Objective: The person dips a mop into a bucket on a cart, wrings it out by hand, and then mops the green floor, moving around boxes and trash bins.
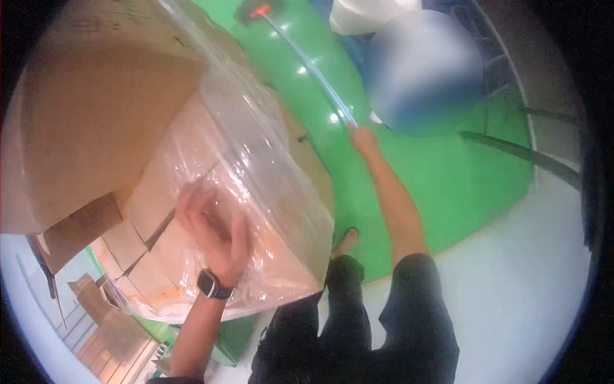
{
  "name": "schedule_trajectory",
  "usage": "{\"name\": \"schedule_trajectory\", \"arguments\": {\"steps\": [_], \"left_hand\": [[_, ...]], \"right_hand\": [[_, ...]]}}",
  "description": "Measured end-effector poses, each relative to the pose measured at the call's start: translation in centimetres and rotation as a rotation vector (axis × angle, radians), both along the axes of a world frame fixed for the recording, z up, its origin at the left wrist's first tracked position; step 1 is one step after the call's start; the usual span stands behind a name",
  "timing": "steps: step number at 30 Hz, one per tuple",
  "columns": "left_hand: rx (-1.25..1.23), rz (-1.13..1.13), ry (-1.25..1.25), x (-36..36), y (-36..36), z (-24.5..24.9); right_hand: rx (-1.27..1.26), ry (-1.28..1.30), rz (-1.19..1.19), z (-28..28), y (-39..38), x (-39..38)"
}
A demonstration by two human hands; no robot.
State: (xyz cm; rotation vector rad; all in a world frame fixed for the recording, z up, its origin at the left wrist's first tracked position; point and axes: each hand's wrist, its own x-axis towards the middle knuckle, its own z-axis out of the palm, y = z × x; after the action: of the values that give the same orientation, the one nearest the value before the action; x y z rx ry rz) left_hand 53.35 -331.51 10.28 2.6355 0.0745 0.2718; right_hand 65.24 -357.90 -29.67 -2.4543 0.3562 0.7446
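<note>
My left hand [214, 233], with a dark watch on the wrist, rests against clear plastic film [249, 169]. Its fingers are spread and slightly bent, and it grips nothing. Under the film are several stacked cardboard boxes [150, 205]. My right hand [366, 142] is closed around the end of a long, pale handle of what looks like a broom [312, 69]. The handle runs away from me over the floor to an orange and dark head, which is blurred.
A green glossy floor [441, 192] meets a pale floor [511, 275] on the right. A large blurred round patch hides what lies at the upper right, beside a white bundle [371, 14]. Flattened cardboard [118, 333] lies at lower left. Dark strips [521, 150] cross the right side.
</note>
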Motion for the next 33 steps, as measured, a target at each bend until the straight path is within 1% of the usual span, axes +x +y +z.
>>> {"name": "schedule_trajectory", "arguments": {"steps": [1, 3, 4, 5, 6, 7, 8, 9, 10, 11, 12, 13, 14, 16, 17, 18, 20, 21, 22, 23, 24, 25, 26, 27, 28, 29, 30, 32, 33], "left_hand": [[-0.067, 0.002, -0.037, 0.0, 0.0, -0.7], [-0.044, -0.005, -0.015, -0.1, 0.1, -0.9], [-0.043, -0.005, -0.004, -0.3, 0.2, -0.6], [-0.057, -0.012, -0.016, -0.1, 0.1, -0.5], [-0.040, -0.003, -0.001, 0.0, 0.1, -0.3], [-0.020, 0.004, 0.021, -0.1, 0.2, 0.1], [0.001, 0.009, 0.033, 0.1, 0.2, 0.3], [0.010, 0.016, 0.033, 0.3, 0.1, 0.5], [0.017, 0.021, 0.041, 0.3, -0.1, 0.4], [0.028, 0.024, 0.048, 0.4, -0.2, 0.5], [0.020, 0.026, 0.038, 0.6, -0.2, 0.3], [0.016, 0.037, 0.029, 0.6, -0.2, 0.1], [0.012, 0.041, 0.029, 0.5, -0.2, 0.1], [0.006, 0.031, 0.039, 0.4, -0.2, 0.3], [0.002, 0.032, 0.032, 0.5, -0.2, 0.2], [0.012, 0.027, 0.029, 0.7, -0.1, 0.1], [0.029, 0.012, 0.058, 0.4, 0.0, 0.5], [0.019, 0.009, 0.045, 0.4, 0.1, 0.3], [0.012, 0.002, 0.036, 0.2, 0.2, 0.2], [0.008, -0.005, 0.022, 0.2, 0.2, -0.1], [0.005, -0.011, 0.017, 0.1, 0.3, -0.2], [0.004, -0.019, 0.018, -0.1, 0.4, -0.1], [0.003, -0.026, 0.011, -0.1, 0.3, -0.4], [-0.005, -0.031, 0.006, -0.4, 0.1, -0.5], [-0.010, -0.039, 0.006, -0.6, 0.1, -0.5], [-0.012, -0.048, -0.005, -0.5, 0.1, -0.7], [0.000, -0.057, -0.006, -0.5, 0.1, -1.0], [0.002, -0.069, -0.001, -0.7, 0.1, -0.8], [0.008, -0.082, 0.006, -0.7, 0.1, -0.3]], "right_hand": [[0.039, -0.026, -0.033, -1.5, 0.8, -0.8], [0.087, -0.045, -0.091, -3.0, 1.0, -5.6], [0.085, -0.014, -0.043, -2.1, -1.4, -10.2], [0.023, -0.031, -0.078, -2.8, -5.0, -16.2], [-0.102, 0.021, 0.036, -0.7, -9.0, -22.3], [-0.120, 0.216, -0.040, 2.9, -13.4, -28.5], [-0.209, 0.115, 0.355, 3.9, -20.6, -38.4], [-0.188, 0.404, -0.034, 12.8, -23.1, -41.7], [-0.297, 0.617, 0.001, 17.9, -27.3, -47.0], [-0.400, 0.506, 0.221, 20.6, -33.3, -56.3], [-0.429, 0.528, 0.277, 26.9, -35.1, -58.3], [-0.422, 0.599, 0.249, 32.7, -34.9, -57.0], [-0.510, 0.767, 0.206, 36.8, -31.6, -51.4], [-0.502, 0.825, 0.139, 36.7, -30.7, -50.4], [-0.483, 0.769, 0.148, 35.6, -29.5, -50.1], [-0.462, 0.706, 0.159, 33.2, -28.0, -49.7], [-0.289, 0.441, 0.277, 25.0, -25.6, -51.1], [-0.310, 0.387, 0.333, 21.5, -21.7, -47.1], [-0.286, 0.491, 0.077, 20.5, -17.0, -40.2], [-0.197, 0.280, 0.115, 15.2, -15.8, -38.3], [-0.169, -0.130, 0.430, 9.5, -14.2, -35.2], [-0.098, 0.084, 0.206, 8.5, -9.2, -26.9], [-0.058, -0.183, 0.250, 4.9, -6.0, -21.9], [0.025, 0.100, 0.038, 2.4, -2.8, -15.8], [0.064, 0.026, 0.087, 1.0, -0.2, -11.0], [0.045, -0.073, 0.123, -3.4, 1.6, -8.4], [0.060, -0.036, 0.097, -3.2, 1.9, -9.1], [0.070, 0.047, 0.051, -0.1, 1.4, -11.0], [0.107, 0.010, 0.069, -1.8, -1.1, -16.1]]}}
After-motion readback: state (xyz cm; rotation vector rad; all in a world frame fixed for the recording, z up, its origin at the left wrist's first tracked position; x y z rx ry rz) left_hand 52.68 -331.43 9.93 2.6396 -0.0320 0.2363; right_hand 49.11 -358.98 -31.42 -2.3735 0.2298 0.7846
